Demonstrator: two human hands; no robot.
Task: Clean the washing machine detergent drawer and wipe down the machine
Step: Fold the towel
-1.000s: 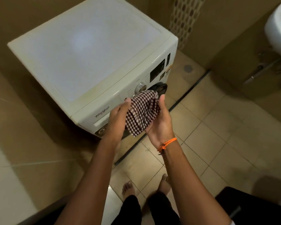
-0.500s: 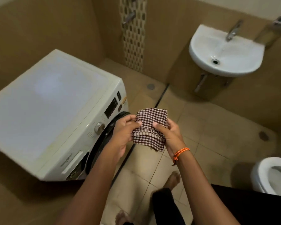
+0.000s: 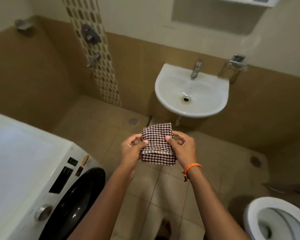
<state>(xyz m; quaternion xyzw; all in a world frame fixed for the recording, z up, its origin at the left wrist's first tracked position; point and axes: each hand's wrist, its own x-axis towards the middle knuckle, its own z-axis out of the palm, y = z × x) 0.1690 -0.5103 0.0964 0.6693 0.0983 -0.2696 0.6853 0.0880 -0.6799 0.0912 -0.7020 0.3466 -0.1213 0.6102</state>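
- The cloth is a soft woven piece in a small dark-and-pale check, folded into a roughly rectangular pad with a pale striped hem showing where one layer laps over another near its lower part.
- Its long axis runs near to far, the far edge pointing towards the basin; it is held in the air over the tiled floor, in the middle of the scene, to the right of the washing machine.
- The left hand grips the cloth's left edge: thumb laid on top, fingers curled beneath.
- The right hand pinches the right edge the same way, thumb on the upper face, the other fingers bent under and behind; an orange braided band circles that wrist.
- The washing machine is a white, smooth-topped box at the near left, with a round dark glossy door, a metal dial and a black display panel on its front.
- The basin is white glazed ceramic, rounded, fixed to the far wall with a metal tap above its drain.
- A white toilet bowl sits at the near right.
- Floor and lower walls are tan matt tile; a vertical mosaic strip of small oval pieces runs up the far wall.
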